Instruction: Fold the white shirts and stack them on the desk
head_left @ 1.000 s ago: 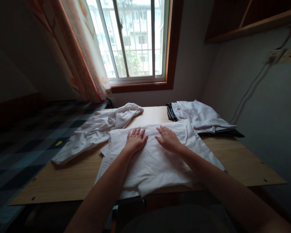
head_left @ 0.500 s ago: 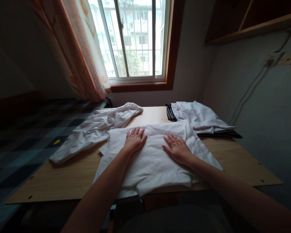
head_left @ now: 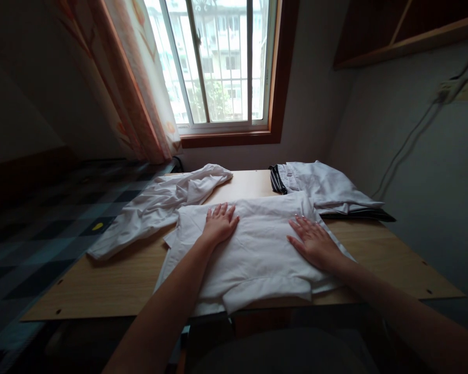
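Observation:
A white shirt (head_left: 257, 249), partly folded, lies flat on the wooden table, with its collar end hanging near the front edge. My left hand (head_left: 220, 224) rests palm down on its upper left part, fingers spread. Farther right, my right hand (head_left: 314, 241) lies open on the shirt close to its right side. Neither hand grips the cloth. A rumpled white garment (head_left: 159, 208) stretches along the left of the table, one end reaching toward the bed.
White and black-striped folded clothes (head_left: 315, 187) sit at the back right of the wooden tabletop (head_left: 390, 265). A checked bed (head_left: 23, 249) adjoins on the left. Behind are a window (head_left: 222, 67) and a curtain (head_left: 128, 88); a cable (head_left: 403, 145) hangs down the right wall.
My right hand has slid to the right across the shirt, toward its side edge, and the cloth there looks smoother. My left hand stays in about the same place on the shirt.

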Demonstrator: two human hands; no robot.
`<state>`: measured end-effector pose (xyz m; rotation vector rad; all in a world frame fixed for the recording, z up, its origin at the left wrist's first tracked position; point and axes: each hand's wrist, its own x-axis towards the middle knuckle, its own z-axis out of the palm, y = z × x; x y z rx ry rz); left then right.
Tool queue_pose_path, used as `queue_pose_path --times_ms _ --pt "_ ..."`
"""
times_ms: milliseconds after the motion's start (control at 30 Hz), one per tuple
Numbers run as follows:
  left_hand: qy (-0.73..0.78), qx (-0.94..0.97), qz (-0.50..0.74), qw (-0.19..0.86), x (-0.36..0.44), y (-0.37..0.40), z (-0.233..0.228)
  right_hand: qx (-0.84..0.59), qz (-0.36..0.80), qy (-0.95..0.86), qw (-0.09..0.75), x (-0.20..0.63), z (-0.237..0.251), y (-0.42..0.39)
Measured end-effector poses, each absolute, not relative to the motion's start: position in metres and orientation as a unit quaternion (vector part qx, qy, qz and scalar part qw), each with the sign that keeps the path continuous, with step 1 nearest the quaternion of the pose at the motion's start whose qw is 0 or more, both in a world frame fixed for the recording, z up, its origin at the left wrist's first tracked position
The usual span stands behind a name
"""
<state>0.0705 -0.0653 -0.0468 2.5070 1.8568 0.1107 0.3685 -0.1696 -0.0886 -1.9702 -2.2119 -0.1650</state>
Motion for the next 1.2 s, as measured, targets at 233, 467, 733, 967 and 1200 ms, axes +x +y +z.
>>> queue_pose_path --times_ms 233,467,733,967,1200 --pt "0.595 0.803 0.036 0.008 0.072 -0.066 -0.046 -0.717 -0.061 -0.689 0.093 0.402 -0.100 -0.184" --pt "0.596 0.802 0.035 -0.003 0.072 -0.063 -0.047 -0.695 -0.083 -0.702 0.132 0.416 -0.083 -0.188" --pt "0.597 0.801 0.035 -0.002 0.071 -0.064 -0.046 -0.572 -0.036 -0.798 0.187 0.342 -0.070 -0.213" --pt "0.596 0.803 0.030 -0.004 0.071 -0.065 -0.044 -0.595 -0.027 -0.790 0.143 0.343 -0.091 -0.223" --pt "0.597 0.802 0.025 -0.004 0.072 -0.064 -0.044 -0.624 -0.073 -0.764 0.146 0.366 -0.098 -0.230"
